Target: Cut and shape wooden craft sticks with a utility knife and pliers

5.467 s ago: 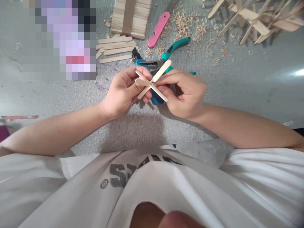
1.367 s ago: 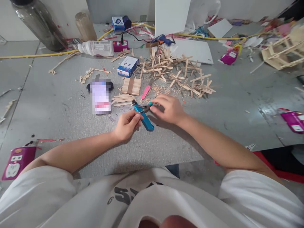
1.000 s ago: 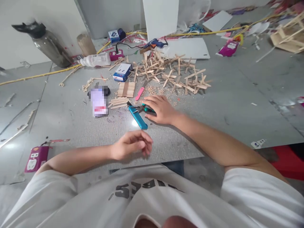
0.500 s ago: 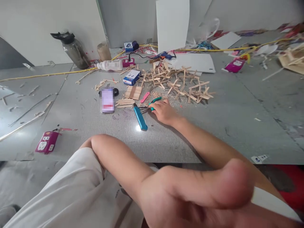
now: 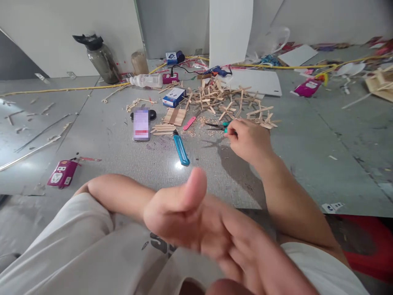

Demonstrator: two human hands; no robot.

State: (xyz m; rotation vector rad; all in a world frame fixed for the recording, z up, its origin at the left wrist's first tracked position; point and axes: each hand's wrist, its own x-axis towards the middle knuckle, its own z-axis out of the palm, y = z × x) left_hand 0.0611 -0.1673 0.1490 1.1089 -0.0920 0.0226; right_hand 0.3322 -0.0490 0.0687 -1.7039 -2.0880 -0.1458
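In my right hand is a pair of green-handled pliers, held just above the table with its dark, pointed jaws apart and facing left. The fingers wrap around the handles and hide most of them. My left hand is close to the camera, in front of my body, palm turned up, thumb raised and fingers stretched out with nothing in them. A blue box cutter lies on the table, left of the pliers. Beside it are a pink-handled knife and scattered wood crumbs.
Behind the tools lies a pile of crossed wooden sticks. A bundle of craft sticks, a blue-and-white box and a phone are to the left. A glue gun, bottle and yellow cable line the back.
My right hand has lifted the pliers from beside the box cutter and moved right with them. My left hand has drawn back to the left, away from the camera, its palm now showing.
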